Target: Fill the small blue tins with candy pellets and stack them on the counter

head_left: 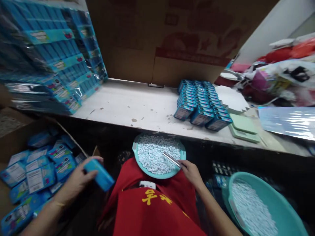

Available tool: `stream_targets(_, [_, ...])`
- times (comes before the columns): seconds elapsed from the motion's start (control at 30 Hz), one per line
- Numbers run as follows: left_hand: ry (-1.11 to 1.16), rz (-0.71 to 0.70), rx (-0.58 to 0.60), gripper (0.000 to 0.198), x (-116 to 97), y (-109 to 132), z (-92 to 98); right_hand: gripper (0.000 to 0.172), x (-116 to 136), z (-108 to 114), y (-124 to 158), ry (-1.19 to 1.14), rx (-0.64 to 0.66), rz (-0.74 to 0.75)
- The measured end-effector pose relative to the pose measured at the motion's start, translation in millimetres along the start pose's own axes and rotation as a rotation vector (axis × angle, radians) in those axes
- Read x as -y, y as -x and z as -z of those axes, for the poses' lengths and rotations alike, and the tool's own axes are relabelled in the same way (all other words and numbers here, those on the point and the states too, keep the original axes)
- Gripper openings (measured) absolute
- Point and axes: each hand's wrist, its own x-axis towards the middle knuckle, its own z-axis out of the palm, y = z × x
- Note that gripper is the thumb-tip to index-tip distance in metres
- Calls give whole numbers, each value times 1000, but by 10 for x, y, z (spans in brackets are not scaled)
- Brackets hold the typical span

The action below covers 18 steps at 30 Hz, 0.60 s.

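Held in my left hand (82,173) is a small blue box (100,175), tilted and slightly blurred, between the open carton and my lap. My right hand (188,170) grips a shiny metal scoop (171,159), whose far end rests over the small pale pellets (152,154). The pellets fill a turquoise basin (136,148) that sits on my lap, on a red apron (157,213) with yellow characters. Beside my left arm, an open cardboard carton (6,157) holds many loose blue boxes (39,173).
A white worktop (128,105) runs across the front. On it stand rows of blue boxes (201,105), a pale green scale (243,127) and film-wrapped stacks of blue boxes (54,59). Behind is a large cardboard box (128,62). A second turquoise basin (278,196) of pellets is low right.
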Motion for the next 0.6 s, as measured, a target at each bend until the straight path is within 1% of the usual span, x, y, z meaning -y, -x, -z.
stream_targets(0.03, [-9,12,121,50,-59,4,-244,32,-5,-13,6,18,2,-9])
stream_targets(0.07, [5,31,189,49,-103,4,-457,32,-9,-16,19,42,5,-18])
stream_targets(0.1, [50,37,289,48,-136,5,-621,32,-16,-3,37,69,10,-26])
stream_targets(0.13, [117,54,368,48,-162,8,-731,32,-25,26,61,102,17,-35])
stream_targets(0.17, [201,75,442,49,-187,16,-785,32,-35,70,88,141,23,-44])
stream_targets(0.2, [284,105,514,51,-211,27,-796,32,-46,121,117,186,32,-53])
stream_targets(0.23, [355,146,562,53,-236,40,-775,33,-53,170,142,239,41,-62])
stream_targets(0.27, [414,191,585,55,-260,51,-740,34,-55,208,158,297,47,-71])
stream_targets(0.33, [498,274,578,54,-298,59,-680,35,-29,208,144,408,45,-91])
stream_targets(0.4, [589,315,505,48,-318,25,-687,37,43,76,45,462,32,-111])
stream_targets(0.47, [669,306,406,45,-325,-58,-768,38,148,-170,-134,432,16,-127])
stream_targets(0.53, [715,259,308,42,-322,-181,-891,40,252,-455,-347,346,-15,-145])
stream_targets(0.6, [724,204,256,40,-311,-319,-1019,37,311,-692,-539,240,-79,-164])
